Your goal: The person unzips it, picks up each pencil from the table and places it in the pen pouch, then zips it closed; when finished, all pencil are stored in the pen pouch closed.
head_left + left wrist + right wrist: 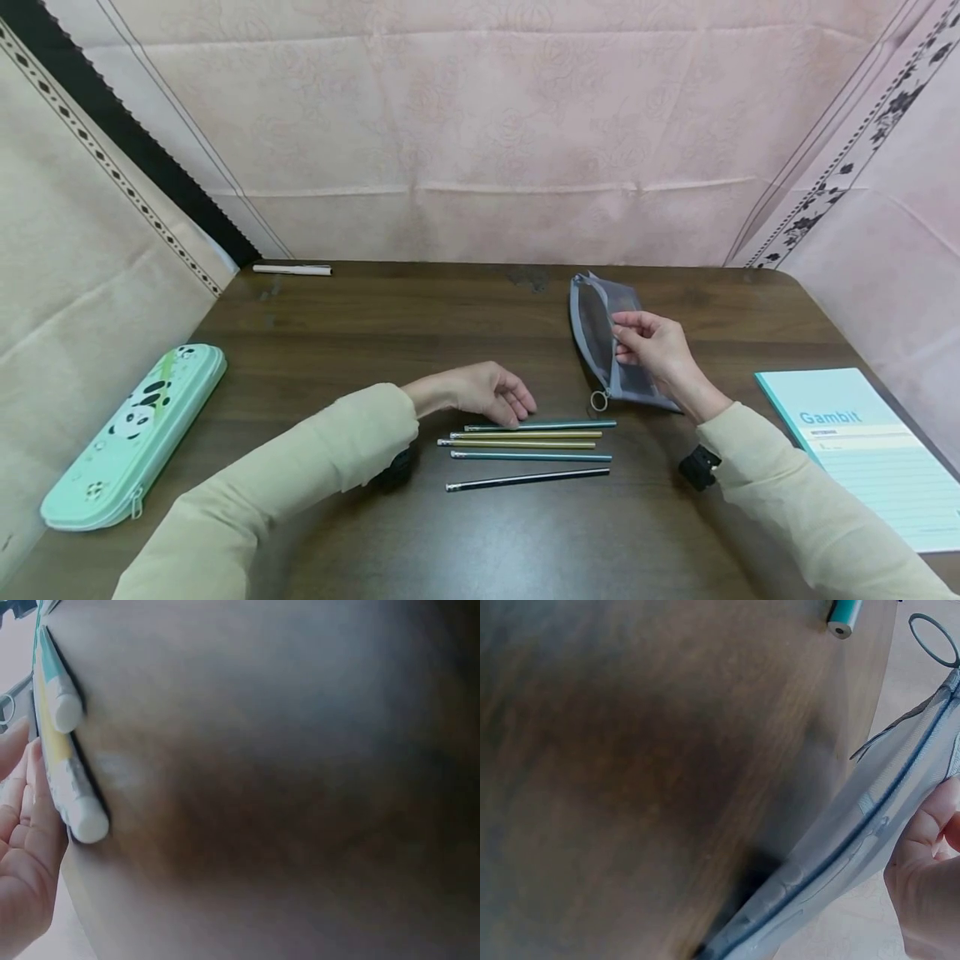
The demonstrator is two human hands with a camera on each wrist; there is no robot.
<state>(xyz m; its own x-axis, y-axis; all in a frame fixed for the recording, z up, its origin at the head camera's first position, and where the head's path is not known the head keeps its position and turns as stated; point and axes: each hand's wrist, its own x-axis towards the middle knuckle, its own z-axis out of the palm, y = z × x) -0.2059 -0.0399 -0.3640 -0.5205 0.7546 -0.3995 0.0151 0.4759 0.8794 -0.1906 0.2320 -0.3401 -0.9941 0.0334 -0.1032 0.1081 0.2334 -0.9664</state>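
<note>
From my end I watch the pouch (604,333), a grey-blue mesh one, unzipped and gaping on the table (420,325). The person's right hand (656,350) pinches its right-hand edge between thumb and fingers, while the ring (592,402) of the zip hangs at the pouch's near corner. To the left of the pouch and a little nearer me, the left hand (487,392) reaches down with bent fingers at a teal pencil (570,425); I cannot tell from any view whether it grips that pencil or only touches it. Also nearer than the pouch, I count two gold pencils (562,434), a second teal pencil (540,456) and a black pencil (540,478), lying roughly side by side with their erasers pointing left, away from the pouch. Well left of the pouch I have a mint pencil case (142,437) and, farther back, a white pen (292,269); right of it and nearer lies a notebook (870,442).
</note>
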